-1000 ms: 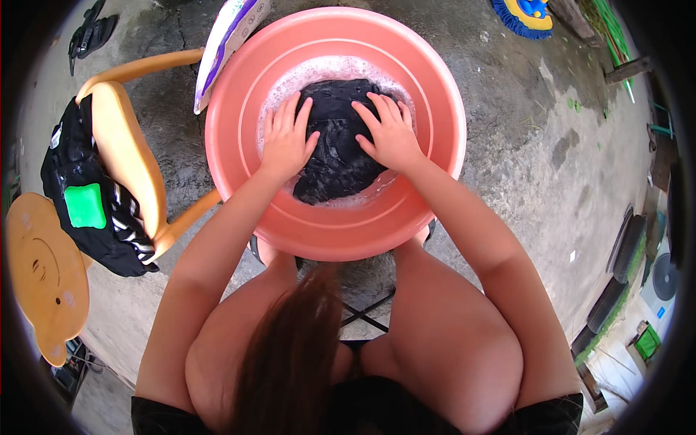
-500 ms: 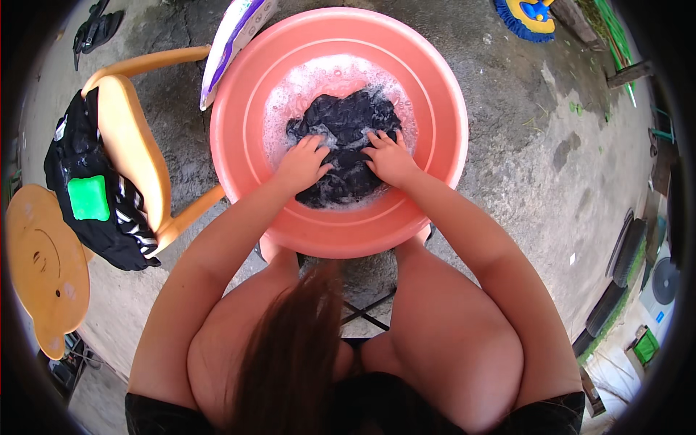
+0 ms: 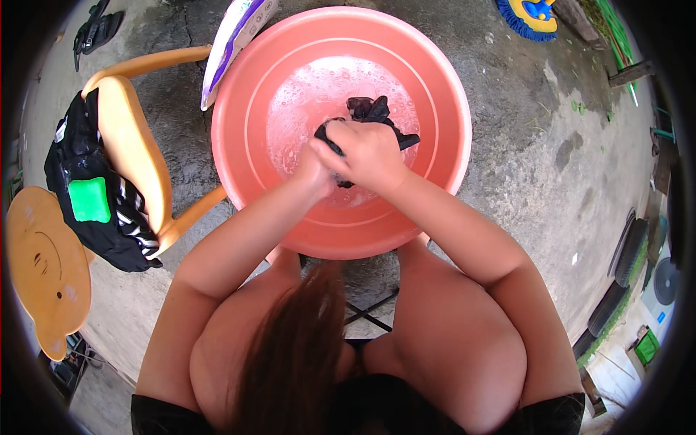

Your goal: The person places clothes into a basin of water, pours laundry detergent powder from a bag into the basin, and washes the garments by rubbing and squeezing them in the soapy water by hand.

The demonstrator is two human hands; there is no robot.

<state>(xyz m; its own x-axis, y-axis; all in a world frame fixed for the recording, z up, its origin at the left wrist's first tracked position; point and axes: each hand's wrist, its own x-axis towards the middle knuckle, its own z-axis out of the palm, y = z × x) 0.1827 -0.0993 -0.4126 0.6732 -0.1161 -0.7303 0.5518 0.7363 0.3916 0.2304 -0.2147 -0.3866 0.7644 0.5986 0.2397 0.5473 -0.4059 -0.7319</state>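
A bunched-up black wet garment (image 3: 373, 112) is gripped between both my hands over a large round pink basin (image 3: 341, 239). My left hand (image 3: 313, 168) is closed on it, partly covered by the other hand. My right hand (image 3: 368, 154) wraps over the top, its fingers curled round the cloth. Crumpled ends of the garment stick out past my fingers on the far side and to the right. Beneath lies soapy water (image 3: 297, 94) with white foam and bubbles.
At the left, a yellow-orange chair (image 3: 130, 138) bears black clothes (image 3: 76, 156) with a green soap bar (image 3: 89, 199) on them. A white and purple packet (image 3: 230, 51) leans by the basin. A blue and yellow brush head (image 3: 529, 18) lies far right on the concrete floor (image 3: 536, 159).
The garment lay spread in the water under my two open hands. It is now gathered into a tight bundle, with my hands brought together round it.
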